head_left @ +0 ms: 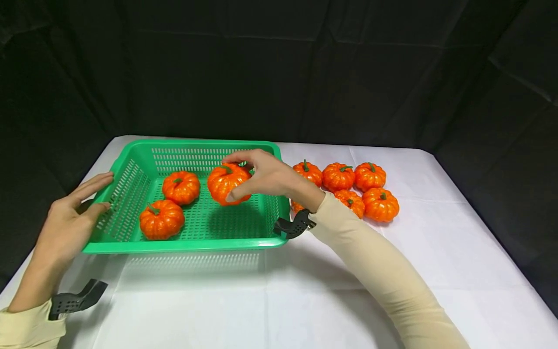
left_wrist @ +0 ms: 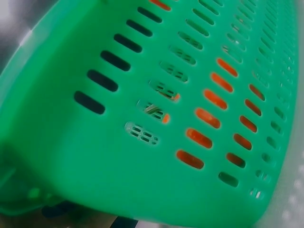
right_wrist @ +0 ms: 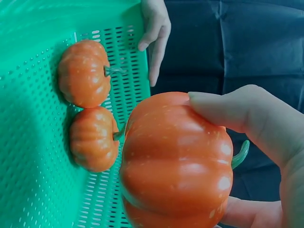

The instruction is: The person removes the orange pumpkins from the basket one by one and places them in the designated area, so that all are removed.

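An orange pumpkin with a green stem (head_left: 224,182) is held in my right hand (head_left: 270,174), the thumb on its near side and fingers behind. It hangs above the right part of the green basket (head_left: 183,246). Two more pumpkins, one farther back (head_left: 180,187) and one nearer (head_left: 161,220), rest on the basket floor to the left. My left hand (head_left: 67,228) touches the basket's left rim, its fingers fairly straight. In the left wrist view, the slotted basket wall (left_wrist: 118,156) fills most of the frame, with orange showing through; little of the hand appears there.
Several pumpkins (head_left: 369,176) stand grouped on the white tablecloth (head_left: 436,242) right of the basket, some partly hidden by my right forearm. Black cloth (head_left: 279,72) hangs behind the table and at its sides. A black strap mount (head_left: 296,224) sits on my right wrist.
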Action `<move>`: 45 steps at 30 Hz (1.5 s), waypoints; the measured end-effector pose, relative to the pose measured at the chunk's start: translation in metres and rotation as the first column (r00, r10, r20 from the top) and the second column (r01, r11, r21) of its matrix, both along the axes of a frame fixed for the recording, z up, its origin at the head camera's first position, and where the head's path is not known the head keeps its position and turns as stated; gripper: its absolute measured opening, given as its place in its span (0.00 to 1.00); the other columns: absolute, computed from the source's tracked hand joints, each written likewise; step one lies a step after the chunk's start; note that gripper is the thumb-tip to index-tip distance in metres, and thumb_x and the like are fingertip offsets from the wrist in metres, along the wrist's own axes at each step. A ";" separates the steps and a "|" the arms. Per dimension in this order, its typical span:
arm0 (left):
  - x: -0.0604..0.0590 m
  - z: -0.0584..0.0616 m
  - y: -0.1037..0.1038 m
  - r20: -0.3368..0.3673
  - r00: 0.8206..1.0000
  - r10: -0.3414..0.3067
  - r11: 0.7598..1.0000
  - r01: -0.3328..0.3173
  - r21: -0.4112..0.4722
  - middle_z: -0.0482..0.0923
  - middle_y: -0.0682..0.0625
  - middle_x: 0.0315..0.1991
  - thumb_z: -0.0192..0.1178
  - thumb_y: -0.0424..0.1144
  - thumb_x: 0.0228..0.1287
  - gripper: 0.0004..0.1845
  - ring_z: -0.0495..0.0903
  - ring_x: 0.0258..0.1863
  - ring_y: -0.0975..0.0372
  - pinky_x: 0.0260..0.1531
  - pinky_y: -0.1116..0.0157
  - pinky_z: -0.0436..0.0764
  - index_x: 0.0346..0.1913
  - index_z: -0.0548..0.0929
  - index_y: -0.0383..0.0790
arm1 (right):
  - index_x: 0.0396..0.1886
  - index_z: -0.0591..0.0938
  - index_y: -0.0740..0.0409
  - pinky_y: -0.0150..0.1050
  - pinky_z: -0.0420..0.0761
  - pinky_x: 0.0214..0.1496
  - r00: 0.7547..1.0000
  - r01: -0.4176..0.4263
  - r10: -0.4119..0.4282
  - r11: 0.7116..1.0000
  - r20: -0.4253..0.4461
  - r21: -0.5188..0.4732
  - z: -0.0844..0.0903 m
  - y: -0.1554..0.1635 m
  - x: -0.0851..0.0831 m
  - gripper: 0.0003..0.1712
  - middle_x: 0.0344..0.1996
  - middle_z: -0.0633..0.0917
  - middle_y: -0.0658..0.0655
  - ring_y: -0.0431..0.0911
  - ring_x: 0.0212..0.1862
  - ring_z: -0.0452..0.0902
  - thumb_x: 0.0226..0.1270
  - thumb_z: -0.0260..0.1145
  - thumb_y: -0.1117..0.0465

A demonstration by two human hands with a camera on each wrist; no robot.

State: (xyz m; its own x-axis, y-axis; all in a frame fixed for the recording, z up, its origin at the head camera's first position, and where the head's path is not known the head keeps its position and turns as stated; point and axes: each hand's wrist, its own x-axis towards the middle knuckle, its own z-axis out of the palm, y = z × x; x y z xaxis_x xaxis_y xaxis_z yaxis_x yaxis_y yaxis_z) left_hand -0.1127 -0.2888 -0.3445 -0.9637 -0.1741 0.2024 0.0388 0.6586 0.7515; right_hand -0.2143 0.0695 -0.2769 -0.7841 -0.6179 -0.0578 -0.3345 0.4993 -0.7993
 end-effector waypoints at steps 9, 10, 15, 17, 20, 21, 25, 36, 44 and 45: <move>0.000 0.001 -0.001 0.013 1.000 -0.005 1.000 0.005 0.003 0.59 0.49 0.80 0.50 0.34 0.79 0.28 0.63 0.73 0.42 0.61 0.66 0.63 0.79 0.68 0.44 | 0.72 0.78 0.51 0.41 0.84 0.47 1.000 0.016 -0.016 1.000 -0.010 -0.013 0.003 0.015 0.010 0.45 0.61 0.78 0.46 0.49 0.55 0.73 0.52 0.82 0.53; 0.000 0.001 -0.001 0.014 1.000 -0.007 1.000 0.007 0.004 0.59 0.49 0.81 0.49 0.34 0.80 0.28 0.62 0.74 0.42 0.63 0.63 0.63 0.79 0.68 0.43 | 0.72 0.78 0.51 0.41 0.84 0.47 1.000 0.018 -0.019 1.000 -0.010 -0.016 0.003 0.017 0.011 0.45 0.61 0.78 0.46 0.49 0.55 0.73 0.52 0.82 0.53; 0.000 0.001 -0.001 0.014 1.000 -0.021 1.000 0.021 0.014 0.57 0.47 0.81 0.48 0.33 0.80 0.28 0.58 0.77 0.42 0.72 0.43 0.56 0.80 0.66 0.42 | 0.71 0.78 0.50 0.42 0.84 0.49 0.999 0.037 -0.038 0.999 -0.001 -0.036 0.006 0.024 0.018 0.44 0.58 0.79 0.46 0.49 0.54 0.74 0.52 0.82 0.52; 0.001 0.000 -0.002 0.012 1.000 -0.027 1.000 0.027 0.014 0.57 0.46 0.81 0.48 0.33 0.80 0.28 0.56 0.77 0.42 0.72 0.39 0.54 0.80 0.66 0.41 | 0.71 0.78 0.50 0.42 0.84 0.50 0.999 0.042 -0.042 0.998 0.006 -0.052 0.007 0.028 0.020 0.43 0.57 0.80 0.48 0.49 0.54 0.75 0.52 0.82 0.53; 0.001 0.000 -0.003 0.005 0.999 -0.039 0.999 0.038 0.014 0.57 0.45 0.81 0.48 0.32 0.79 0.29 0.56 0.77 0.41 0.72 0.37 0.52 0.80 0.66 0.40 | 0.70 0.79 0.49 0.43 0.84 0.50 0.998 0.064 -0.063 0.996 0.015 -0.065 0.008 0.036 0.023 0.42 0.55 0.81 0.50 0.50 0.53 0.77 0.52 0.81 0.53; 0.001 0.000 -0.003 0.000 0.999 -0.043 0.999 0.043 0.015 0.57 0.44 0.81 0.48 0.32 0.79 0.29 0.55 0.77 0.41 0.72 0.36 0.52 0.80 0.66 0.39 | 0.70 0.79 0.48 0.44 0.84 0.50 0.997 0.073 -0.072 0.995 0.015 -0.064 0.008 0.039 0.025 0.42 0.55 0.81 0.50 0.49 0.53 0.77 0.51 0.81 0.52; 0.001 -0.001 -0.004 -0.010 0.999 -0.045 0.999 0.045 0.011 0.56 0.43 0.81 0.48 0.30 0.79 0.29 0.53 0.78 0.41 0.72 0.35 0.47 0.79 0.65 0.38 | 0.70 0.79 0.45 0.45 0.84 0.49 0.995 0.099 -0.099 0.993 0.013 -0.058 0.009 0.052 0.029 0.42 0.54 0.82 0.49 0.51 0.49 0.80 0.51 0.81 0.50; 0.001 -0.001 -0.003 -0.020 0.999 -0.039 0.999 0.039 0.007 0.56 0.43 0.81 0.48 0.30 0.79 0.28 0.53 0.79 0.42 0.73 0.37 0.48 0.79 0.66 0.37 | 0.71 0.77 0.42 0.51 0.85 0.50 0.974 0.184 -0.163 0.975 0.159 -0.127 0.007 0.084 0.049 0.41 0.57 0.82 0.51 0.53 0.54 0.80 0.55 0.81 0.54; 0.001 -0.002 -0.004 -0.028 0.998 -0.053 0.999 0.053 -0.005 0.56 0.43 0.81 0.48 0.29 0.78 0.29 0.52 0.79 0.42 0.73 0.37 0.46 0.79 0.65 0.37 | 0.70 0.78 0.43 0.48 0.84 0.51 0.979 0.198 -0.194 0.977 0.056 -0.078 0.002 0.107 0.061 0.40 0.52 0.85 0.50 0.50 0.53 0.81 0.56 0.81 0.54; 0.001 -0.001 -0.004 -0.028 0.998 -0.054 0.999 0.054 -0.006 0.56 0.43 0.81 0.48 0.29 0.78 0.29 0.52 0.79 0.42 0.73 0.37 0.46 0.79 0.65 0.37 | 0.70 0.78 0.43 0.48 0.85 0.48 0.978 0.204 -0.199 0.976 0.062 -0.080 0.001 0.109 0.062 0.40 0.52 0.85 0.51 0.51 0.52 0.81 0.56 0.81 0.54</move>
